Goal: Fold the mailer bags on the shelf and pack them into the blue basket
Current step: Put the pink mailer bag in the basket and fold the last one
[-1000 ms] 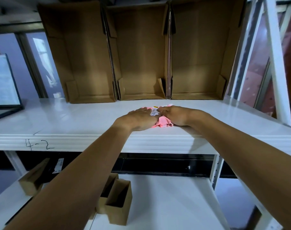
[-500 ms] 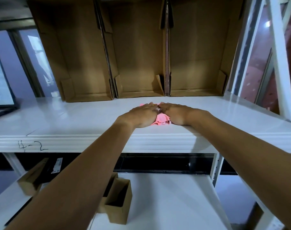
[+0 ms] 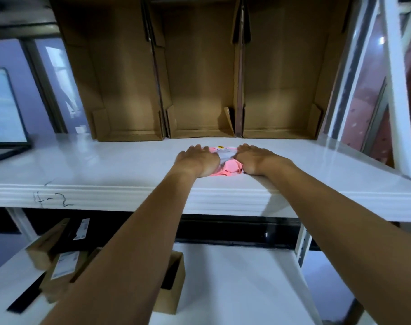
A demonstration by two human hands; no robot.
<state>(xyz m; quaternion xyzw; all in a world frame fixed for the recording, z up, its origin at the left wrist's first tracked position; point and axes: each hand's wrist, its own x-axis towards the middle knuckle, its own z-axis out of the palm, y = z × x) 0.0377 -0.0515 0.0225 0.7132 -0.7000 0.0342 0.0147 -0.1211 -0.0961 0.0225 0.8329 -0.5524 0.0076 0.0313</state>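
Handwriting "4-2" (image 3: 51, 200) marks the shelf (image 3: 105, 165) front edge at left. Left hand (image 3: 198, 159) and right hand (image 3: 256, 158) press flat, fingers spread, on the pink mailer (image 3: 231, 167) near that edge; bare shelf lies either side.

left hand (image 3: 198, 160) and right hand (image 3: 255, 159) flat, palms down.

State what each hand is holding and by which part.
Nothing is gripped. The left hand and right hand lie palm-down, pressing the crumpled pink plastic mailer bag flat at its left and right sides on the white shelf.
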